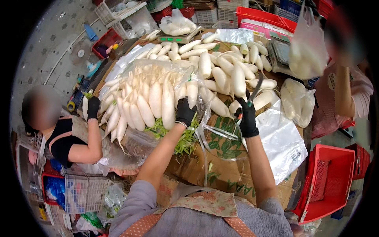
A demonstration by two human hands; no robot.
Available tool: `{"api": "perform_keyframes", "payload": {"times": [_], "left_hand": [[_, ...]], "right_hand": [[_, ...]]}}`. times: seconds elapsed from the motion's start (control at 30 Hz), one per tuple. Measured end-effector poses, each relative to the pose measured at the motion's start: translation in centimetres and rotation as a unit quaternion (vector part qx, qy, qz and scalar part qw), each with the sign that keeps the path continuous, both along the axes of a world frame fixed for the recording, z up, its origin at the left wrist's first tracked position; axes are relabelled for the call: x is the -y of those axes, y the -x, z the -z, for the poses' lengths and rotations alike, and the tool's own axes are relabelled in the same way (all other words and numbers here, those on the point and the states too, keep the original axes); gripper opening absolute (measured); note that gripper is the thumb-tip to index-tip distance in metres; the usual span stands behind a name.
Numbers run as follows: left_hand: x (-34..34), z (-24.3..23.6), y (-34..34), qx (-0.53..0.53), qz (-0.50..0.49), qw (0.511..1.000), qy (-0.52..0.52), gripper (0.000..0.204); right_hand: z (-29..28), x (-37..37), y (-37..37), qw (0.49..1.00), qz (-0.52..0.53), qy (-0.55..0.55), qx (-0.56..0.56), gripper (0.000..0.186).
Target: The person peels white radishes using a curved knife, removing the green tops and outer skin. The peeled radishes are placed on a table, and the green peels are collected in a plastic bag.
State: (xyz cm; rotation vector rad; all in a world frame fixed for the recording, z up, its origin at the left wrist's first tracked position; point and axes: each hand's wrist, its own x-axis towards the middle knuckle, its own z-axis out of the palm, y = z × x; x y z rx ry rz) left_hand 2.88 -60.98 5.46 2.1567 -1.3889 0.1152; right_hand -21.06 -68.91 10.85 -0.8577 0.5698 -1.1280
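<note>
My left hand [185, 111], in a black glove, is closed round the lower end of a white radish [192, 91] at the edge of the plastic-lined pile. My black-gloved right hand [248, 120] grips a knife [257, 86], its blade pointing up and away; part of an orange handle shows beside the fingers. Just beyond that hand lie more loose white radishes [238, 79]. To the left, big radishes [154, 96] stand packed together on clear plastic. Cut green leaf stalks [183, 142] lie below my left hand.
A co-worker's gloved hand [93, 107] holds a radish at left. At right, another person is beside a hanging bag of radishes [308, 55]. White plastic bags [276, 138] lie on the cardboard [189, 168]. A scale [173, 39] stands at the back; a red crate [327, 181] sits right.
</note>
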Motion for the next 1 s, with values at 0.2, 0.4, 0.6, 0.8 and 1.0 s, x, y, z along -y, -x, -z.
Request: {"api": "perform_keyframes", "payload": {"times": [0.2,0.4,0.6,0.8,1.0], "left_hand": [[4.0,2.4,1.6,0.175,-0.149,0.971,-0.072,0.058],[2.9,2.4,0.8,0.081,-0.07,0.994,-0.02,0.078],[-7.0,0.2,-0.1,-0.01,0.077,0.994,-0.079,0.061],[-6.3,0.0,-0.7,0.033,0.021,0.983,-0.177,0.049],[-8.6,-6.2,-2.7,-0.217,0.013,0.964,-0.154,0.054]], "right_hand": [[-1.8,-4.8,0.3,0.981,-0.094,0.023,-0.17,0.031],[1.7,-10.7,2.4,0.972,-0.15,-0.061,-0.169,0.033],[2.9,-11.0,6.0,0.972,-0.113,-0.074,-0.193,0.024],[0.8,-12.0,3.4,0.964,-0.173,-0.086,-0.182,0.025],[1.2,-13.2,3.2,0.924,-0.22,0.092,-0.298,0.039]]}}
